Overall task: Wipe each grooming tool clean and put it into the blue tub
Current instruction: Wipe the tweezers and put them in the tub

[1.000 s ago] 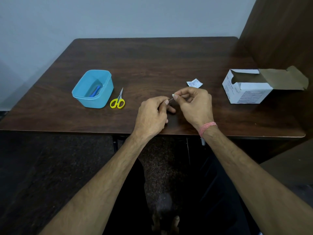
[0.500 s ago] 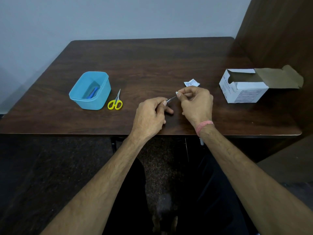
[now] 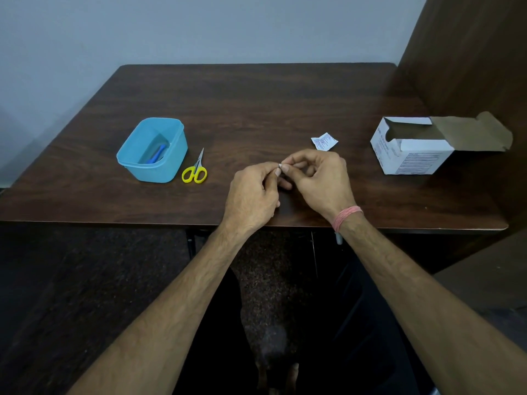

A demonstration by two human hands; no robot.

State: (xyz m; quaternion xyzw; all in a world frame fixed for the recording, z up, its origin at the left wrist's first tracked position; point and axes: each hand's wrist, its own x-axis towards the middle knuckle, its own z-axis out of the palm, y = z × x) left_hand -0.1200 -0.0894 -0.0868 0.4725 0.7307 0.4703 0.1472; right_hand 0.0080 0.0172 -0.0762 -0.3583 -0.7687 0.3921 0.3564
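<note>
Above table edge (image 3: pixel 114 218): left hand (image 3: pixel 252 192), right hand (image 3: pixel 320 178) pinch thin tool (image 3: pixel 279 165).

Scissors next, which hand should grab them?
Probably left. The scissors lie left of both hands, beside the tub, nearer the left hand. The right hand would have to cross over.

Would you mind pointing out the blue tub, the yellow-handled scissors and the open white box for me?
blue tub (image 3: pixel 168 172): head view, on its front right outer wall.
yellow-handled scissors (image 3: pixel 194 174): head view, on the yellow finger loops.
open white box (image 3: pixel 417 162): head view, on its printed front face.
</note>
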